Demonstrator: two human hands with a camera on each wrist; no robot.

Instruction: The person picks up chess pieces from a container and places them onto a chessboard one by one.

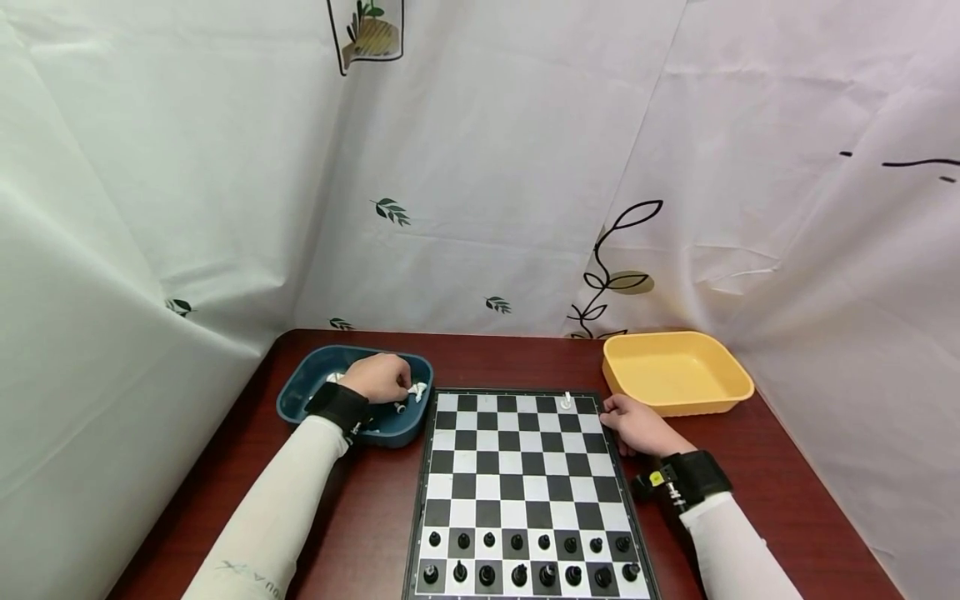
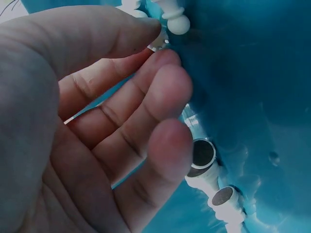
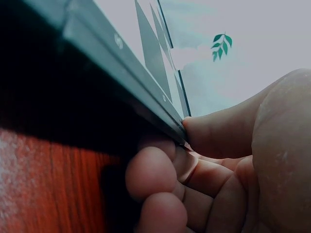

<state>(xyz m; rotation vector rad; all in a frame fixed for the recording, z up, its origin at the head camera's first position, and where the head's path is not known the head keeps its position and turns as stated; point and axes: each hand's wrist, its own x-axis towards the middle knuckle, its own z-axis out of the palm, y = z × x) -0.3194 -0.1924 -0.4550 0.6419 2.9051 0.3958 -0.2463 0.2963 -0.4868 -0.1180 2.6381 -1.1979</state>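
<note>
White chess pieces (image 1: 408, 392) lie in the blue tray (image 1: 300, 392), far left of the table, just beside the chessboard (image 1: 525, 483). Left hand (image 1: 378, 377) is down inside the tray w/ fingers curled; in the wrist view thumb and fingertips (image 2: 165, 53) close on a white piece (image 2: 172, 19), looks like a pinch, contact partly hidden. Right hand (image 1: 637, 425) rests at the board's right edge, far end, thumb on the rim, fingers curled against the side. One white piece (image 1: 567, 402) stands on the far row; black pieces (image 1: 525, 558) fill the 2 near rows. Yellow tray (image 1: 675, 375) sits far right.
</note>
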